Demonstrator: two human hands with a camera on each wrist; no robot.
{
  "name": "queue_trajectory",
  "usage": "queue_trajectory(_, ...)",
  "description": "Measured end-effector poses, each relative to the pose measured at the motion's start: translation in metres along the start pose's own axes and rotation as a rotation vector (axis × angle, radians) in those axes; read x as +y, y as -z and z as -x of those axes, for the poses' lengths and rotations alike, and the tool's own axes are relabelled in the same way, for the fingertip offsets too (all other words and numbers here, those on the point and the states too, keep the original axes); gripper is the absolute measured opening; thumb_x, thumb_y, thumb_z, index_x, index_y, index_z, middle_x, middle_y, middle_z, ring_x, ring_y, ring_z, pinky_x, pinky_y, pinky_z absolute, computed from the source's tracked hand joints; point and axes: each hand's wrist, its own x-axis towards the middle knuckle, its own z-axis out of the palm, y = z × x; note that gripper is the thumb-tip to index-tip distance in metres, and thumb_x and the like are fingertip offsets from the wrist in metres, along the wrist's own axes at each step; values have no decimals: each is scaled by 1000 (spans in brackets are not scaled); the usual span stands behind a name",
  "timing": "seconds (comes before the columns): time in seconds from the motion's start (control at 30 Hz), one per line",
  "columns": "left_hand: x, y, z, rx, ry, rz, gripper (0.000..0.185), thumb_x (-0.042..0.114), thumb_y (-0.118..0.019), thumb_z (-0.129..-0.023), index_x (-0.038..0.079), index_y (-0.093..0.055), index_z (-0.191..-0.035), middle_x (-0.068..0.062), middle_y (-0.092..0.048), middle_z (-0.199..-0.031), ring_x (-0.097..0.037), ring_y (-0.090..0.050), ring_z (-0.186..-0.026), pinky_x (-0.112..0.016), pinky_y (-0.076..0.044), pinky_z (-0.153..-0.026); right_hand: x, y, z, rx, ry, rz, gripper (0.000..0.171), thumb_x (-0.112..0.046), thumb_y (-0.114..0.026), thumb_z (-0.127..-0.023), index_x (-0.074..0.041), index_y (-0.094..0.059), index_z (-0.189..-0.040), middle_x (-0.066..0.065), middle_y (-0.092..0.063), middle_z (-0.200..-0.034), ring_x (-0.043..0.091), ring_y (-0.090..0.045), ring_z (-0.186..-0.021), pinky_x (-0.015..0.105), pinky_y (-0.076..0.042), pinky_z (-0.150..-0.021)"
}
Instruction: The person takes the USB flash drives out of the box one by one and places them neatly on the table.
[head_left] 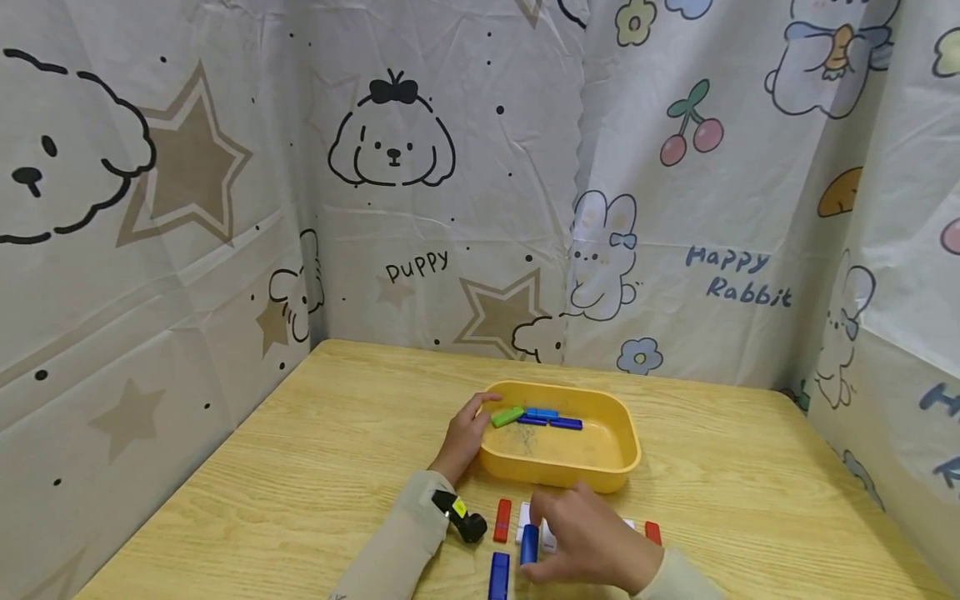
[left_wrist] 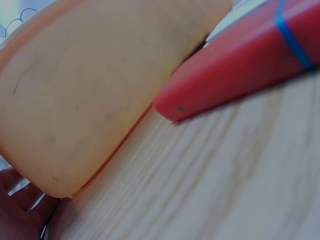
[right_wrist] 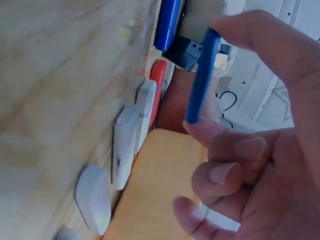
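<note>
The right hand hovers low over the table, thumb and fingers pinching a blue stick – its long axis runs 12 to 6 o'clock. The left hand curls on the yellow tray rim at 9 o'clock. Only the right wrist view shows the white sticks under the palm.

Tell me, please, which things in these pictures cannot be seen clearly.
- Head view: the white pieces are partly hidden by the right hand; their count is unclear.
- Left wrist view: the red piece is blurred and cut off by the edge.
- Head view: the yellow tray hides the left hand's fingertips at its rim.
</note>
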Motion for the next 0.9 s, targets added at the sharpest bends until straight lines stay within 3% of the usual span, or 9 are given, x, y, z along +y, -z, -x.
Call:
queue_trajectory(0.17, -1, 0, 0, 1, -6, -9, 35, 11, -40, -95, 15, -61, -123, -11, -52, -138, -26, -51, -107, -32, -47, -76, -3, -3, 1, -74, -13, 13, 49, -65, -71, -70, -21, -63, -90, -17, -46, -60, 2, -41, -57, 27, -35, -66)
queue_trajectory(0.27, -2, -1, 0, -5, -4, -2, 36, 11, -39, -95, 15, -60, -124, -11, -51, -138, -27, -51, -107, -33, -48, -73, -5, -4, 1, -96, -9, 4, 49, -65, -71, -71, -21, -64, -91, -17, -44, -57, 2, -40, -54, 24, -36, -60)
queue_trajectory(0.37, -2, 0, -1, -6, 0, 2, 36, 12, -39, -95, 15, -60, -125, -10, -50, -140, -27, -50, -111, -37, -49, -79, -7, -4, 0, -122, -8, 3, 48, -65, -70, -71, -22, -65, -92, -17, -43, -56, 1, -40, -52, 22, -34, -56)
queue_trajectory(0.47, -2, 0, -1, -5, 0, -4, 36, 12, -40, -95, 15, -60, -124, -10, -49, -141, -25, -48, -116, -41, -46, -89, -10, -5, 0, -149, -11, 20, 47, -65, -70, -72, -22, -65, -93, -17, -44, -56, 1, -40, -53, 23, -34, -60)
queue_trajectory(0.63, -1, 0, 0, -11, 8, -3, 36, 11, -39, -96, 16, -60, -124, -9, -49, -141, -25, -47, -118, -41, -45, -91, -14, -7, 2, -182, -29, 35, 48, -67, -70, -71, -24, -67, -93, -18, -52, -62, 2, -45, -57, 25, -37, -61)
queue_trajectory(0.9, 1, 0, 0, -10, 7, -10, 35, 11, -39, -96, 15, -60, -124, -10, -50, -140, -26, -48, -111, -34, -45, -81, -15, -12, 0, -239, -51, 36, 55, -72, -67, -68, -23, -67, -92, -17, -57, -68, 1, -48, -61, 27, -38, -64)
